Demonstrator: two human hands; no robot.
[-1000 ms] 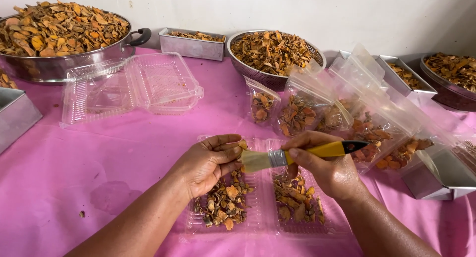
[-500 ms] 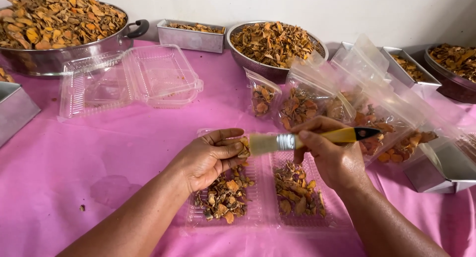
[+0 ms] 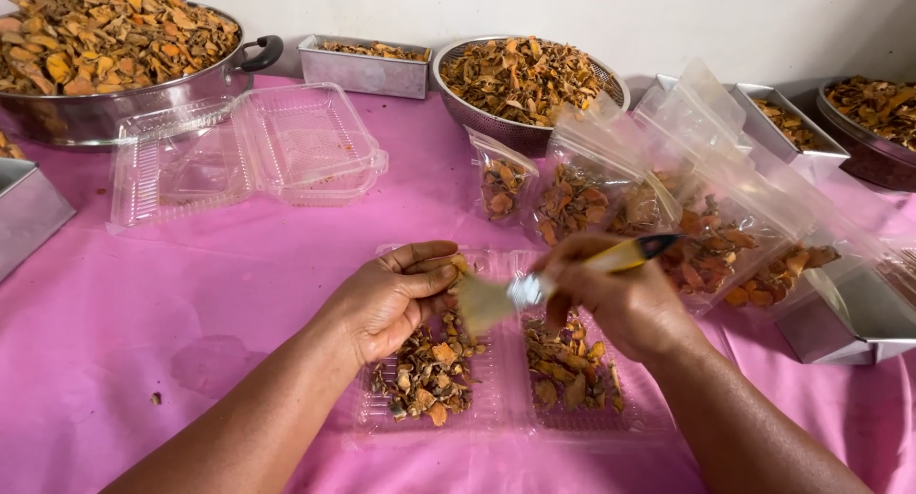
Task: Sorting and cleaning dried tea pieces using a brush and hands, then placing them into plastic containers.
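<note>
Brush pinched in right hand, bristles leftward.

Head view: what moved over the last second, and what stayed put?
The right hand swept the brush up off the left hand, then back down onto the piece pinched there; its bristles blur now. Both grips held throughout. The open clamshell tray of dried pieces and the filled bags stayed put.

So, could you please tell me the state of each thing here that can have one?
Left hand: pinching a dried piece.
Right hand: gripping the brush.
Brush: held level, bristles at the left fingers.
Near clamshell box: open, both halves partly filled.
Far clamshell box: open, empty.
Plastic bags: open, partly filled.
Big pot: heaped full.
Colander: heaped full.
</note>
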